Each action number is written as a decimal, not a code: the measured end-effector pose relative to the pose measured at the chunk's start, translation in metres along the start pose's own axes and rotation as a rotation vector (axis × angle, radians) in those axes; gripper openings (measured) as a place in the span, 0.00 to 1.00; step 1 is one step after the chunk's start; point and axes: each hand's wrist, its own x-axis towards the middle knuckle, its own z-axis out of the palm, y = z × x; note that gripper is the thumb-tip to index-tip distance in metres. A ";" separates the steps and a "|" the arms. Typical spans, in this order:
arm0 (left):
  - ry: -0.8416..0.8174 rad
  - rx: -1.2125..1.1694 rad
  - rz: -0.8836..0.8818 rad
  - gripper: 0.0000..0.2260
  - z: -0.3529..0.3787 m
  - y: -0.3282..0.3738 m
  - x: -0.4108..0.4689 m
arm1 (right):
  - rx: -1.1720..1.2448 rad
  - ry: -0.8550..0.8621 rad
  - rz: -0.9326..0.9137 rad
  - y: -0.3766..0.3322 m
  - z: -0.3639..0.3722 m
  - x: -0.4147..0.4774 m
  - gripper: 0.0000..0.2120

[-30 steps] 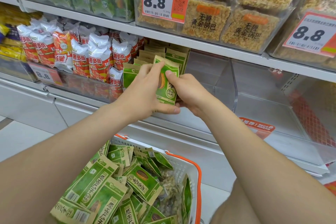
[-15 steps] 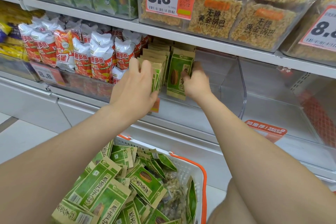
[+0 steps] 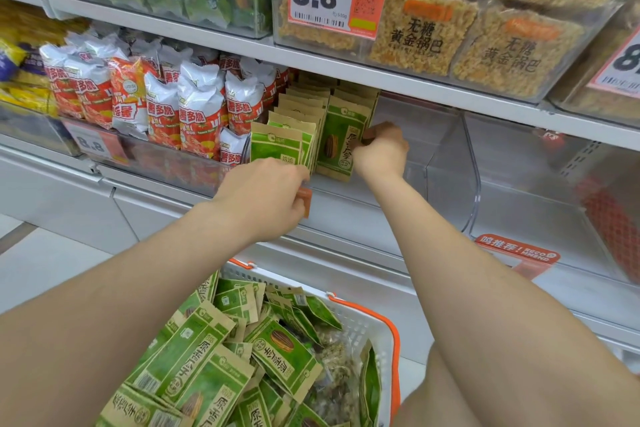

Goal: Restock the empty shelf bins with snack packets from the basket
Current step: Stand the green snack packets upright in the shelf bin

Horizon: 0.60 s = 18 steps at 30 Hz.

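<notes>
Snack packet (image 3: 341, 146) upright in bin (image 3: 450, 170), right edge pinched by right grip (image 3: 381, 149).

Bright, even light falls from above and makes almost no hard shadow; only the space under the upper shelf (image 3: 214, 39) is a little dimmer. The clear bins (image 3: 450, 166) on the right carry pale glare, and the wide lens bends straight lines near the edges, where details become soft.

My right grip (image 3: 381, 149) hides its fingertips behind the sunflower seed packet (image 3: 341, 146); the frame's right edge crops a price tag (image 3: 621, 69).
</notes>
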 end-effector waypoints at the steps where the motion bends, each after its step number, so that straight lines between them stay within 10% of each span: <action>1: -0.008 -0.010 0.000 0.13 0.000 0.000 0.000 | 0.001 -0.009 0.011 0.002 -0.001 0.000 0.11; 8: -0.025 -0.087 0.071 0.17 -0.003 0.005 -0.009 | -0.112 -0.080 0.015 0.008 -0.016 -0.013 0.16; 18: -0.289 -0.030 0.114 0.09 -0.003 0.025 -0.030 | -0.230 -0.318 -0.602 -0.018 -0.074 -0.104 0.09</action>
